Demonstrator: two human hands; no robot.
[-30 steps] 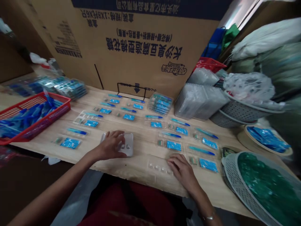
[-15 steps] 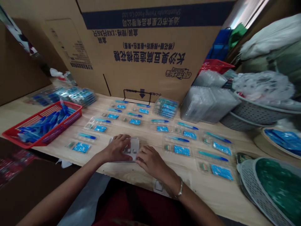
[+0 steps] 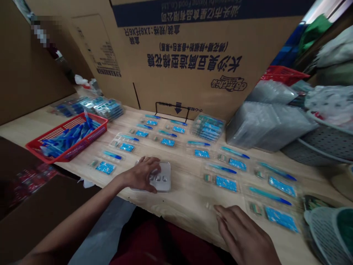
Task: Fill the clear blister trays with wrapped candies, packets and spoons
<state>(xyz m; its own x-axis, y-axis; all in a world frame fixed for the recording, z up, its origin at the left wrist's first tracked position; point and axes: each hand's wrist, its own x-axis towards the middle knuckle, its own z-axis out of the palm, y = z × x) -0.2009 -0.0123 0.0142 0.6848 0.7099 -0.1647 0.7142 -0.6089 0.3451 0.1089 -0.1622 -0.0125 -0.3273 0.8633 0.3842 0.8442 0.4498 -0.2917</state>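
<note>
My left hand [image 3: 142, 175] lies over a clear plastic blister pack [image 3: 164, 177], its fingers curled across the pack's left part. Small moulded pockets show beside my fingertips. My right hand [image 3: 242, 233] is at the table's front edge with its fingers apart, touching nothing I can make out. Nearest to it are a small clear piece [image 3: 210, 206] and a blister tray holding a blue printed card [image 3: 281, 219]. Rows of similar trays with slim blue pen-like items [image 3: 270, 195] cover the wooden table [image 3: 190, 198].
A red plastic basket [image 3: 97, 120] of blue items stands at the left. Stacked packs [image 3: 208, 127] and clear trays [image 3: 264, 125] sit at the back. A large cardboard box [image 3: 193, 62] stands behind the table. Grey perforated baskets [image 3: 328, 143] [image 3: 321, 235] are at the right.
My right hand has left the pack and moved right to the front edge. My left hand stays on the pack. The view has turned, so the table appears shifted right.
</note>
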